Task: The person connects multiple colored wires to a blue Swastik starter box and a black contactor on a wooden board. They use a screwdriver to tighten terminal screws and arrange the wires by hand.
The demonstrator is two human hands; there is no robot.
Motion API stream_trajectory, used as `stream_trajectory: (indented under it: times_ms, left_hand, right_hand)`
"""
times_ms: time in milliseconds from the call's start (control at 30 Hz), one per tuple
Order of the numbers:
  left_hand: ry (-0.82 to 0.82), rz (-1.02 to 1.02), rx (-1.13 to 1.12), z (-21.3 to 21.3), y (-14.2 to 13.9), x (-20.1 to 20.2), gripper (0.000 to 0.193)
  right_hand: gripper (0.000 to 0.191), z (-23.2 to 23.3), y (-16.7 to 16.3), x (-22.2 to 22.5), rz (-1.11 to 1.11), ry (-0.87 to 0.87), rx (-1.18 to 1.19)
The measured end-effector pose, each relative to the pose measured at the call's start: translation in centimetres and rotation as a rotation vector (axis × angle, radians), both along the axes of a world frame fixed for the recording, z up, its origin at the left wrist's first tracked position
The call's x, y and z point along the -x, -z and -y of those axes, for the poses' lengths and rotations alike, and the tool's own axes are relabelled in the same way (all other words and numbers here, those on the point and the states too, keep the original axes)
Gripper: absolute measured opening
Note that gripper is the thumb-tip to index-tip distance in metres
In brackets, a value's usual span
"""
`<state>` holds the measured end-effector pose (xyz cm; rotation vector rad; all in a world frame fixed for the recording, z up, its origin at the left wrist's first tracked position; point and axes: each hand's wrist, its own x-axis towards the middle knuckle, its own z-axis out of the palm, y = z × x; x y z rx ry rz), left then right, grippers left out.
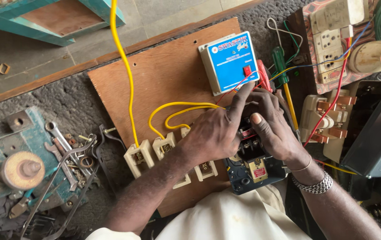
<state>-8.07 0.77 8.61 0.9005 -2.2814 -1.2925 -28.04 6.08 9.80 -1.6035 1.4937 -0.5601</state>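
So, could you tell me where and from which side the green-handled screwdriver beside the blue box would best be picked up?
Probably by its green handle, coming from above and from the far side. The screwdriver lies flat, handle pointing away from the person, and its yellow shaft runs down past the right hand, which crowds that end. Loose wires lie around the handle, so pinch its sides rather than sweep in.

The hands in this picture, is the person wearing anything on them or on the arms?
Both forearms are bare, with no sleeves and no gloves. The left hand wears nothing at all. The right hand has two things at the wrist: a thin plain bangle and, just behind it, a wider silver-coloured chain bracelet made of many small links. No rings show on the fingers.
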Motion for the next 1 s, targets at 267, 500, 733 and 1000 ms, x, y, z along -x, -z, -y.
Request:
stream_trajectory:
  times_ms: [267,500,733,1000]
  left_hand:
    - [0.0,-0.037,0.028,-1.3,-0.3,-0.4,0.105]
    - [-0.2,-0.153,0.09,-0.6,0.1,-1.9,0.037]
    - [-0.073,0.113,0.557,1.5,1.5,-0.1,0.017]
    - [0.014,0.089,0.647,1.8,2.5,0.8,0.011]
  right_hand:
    - [0.059,-0.7,0.8,-0.5,-0.005,0.035,0.036]
    - [0.054,-1.0,1.3,-0.8,-0.039,0.07,0.078]
    - [0.055,-0.9,0.9,-0.9,-0.009,0.111,0.036]
    - [0.068,-1.1,0.8,-0.6,0.11,0.097,-0.007]
